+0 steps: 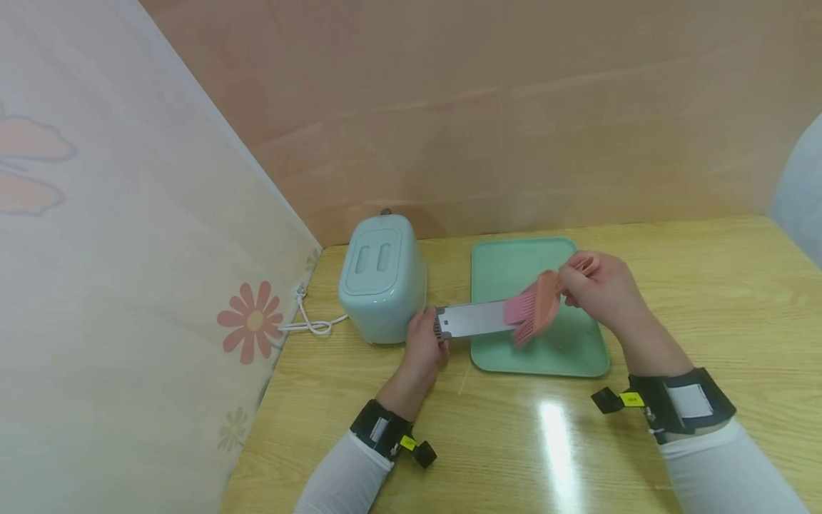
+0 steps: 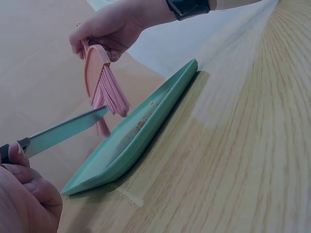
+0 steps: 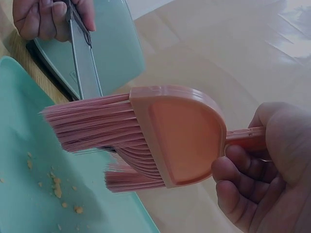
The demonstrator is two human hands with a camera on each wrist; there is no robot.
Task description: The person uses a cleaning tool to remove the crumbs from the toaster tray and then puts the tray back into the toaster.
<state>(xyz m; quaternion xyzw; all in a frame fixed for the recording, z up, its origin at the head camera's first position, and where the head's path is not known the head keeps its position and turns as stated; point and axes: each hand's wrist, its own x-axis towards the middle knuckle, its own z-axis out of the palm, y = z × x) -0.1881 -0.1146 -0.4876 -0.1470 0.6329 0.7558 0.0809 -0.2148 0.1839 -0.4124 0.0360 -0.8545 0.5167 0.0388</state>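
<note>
My left hand (image 1: pixel 424 343) grips the dark end of a flat metal crumb tray (image 1: pixel 475 319), which sticks out to the right over the green tray (image 1: pixel 514 360). With my right hand (image 1: pixel 606 289) I hold a small pink brush (image 3: pixel 182 138) by its handle. Its bristles (image 2: pixel 112 94) lie against the far end of the crumb tray and splay to both sides of it. Crumbs (image 3: pixel 57 187) are scattered on the green tray below. Left of my left hand stands a pale blue toaster (image 1: pixel 385 307).
A white cord (image 1: pixel 317 326) runs from the toaster to the wall on the left. The wooden table (image 1: pixel 488 435) meets a brown backdrop (image 1: pixel 514 143) behind the tray. A flowered white sheet (image 1: pixel 160 285) rises along the left edge.
</note>
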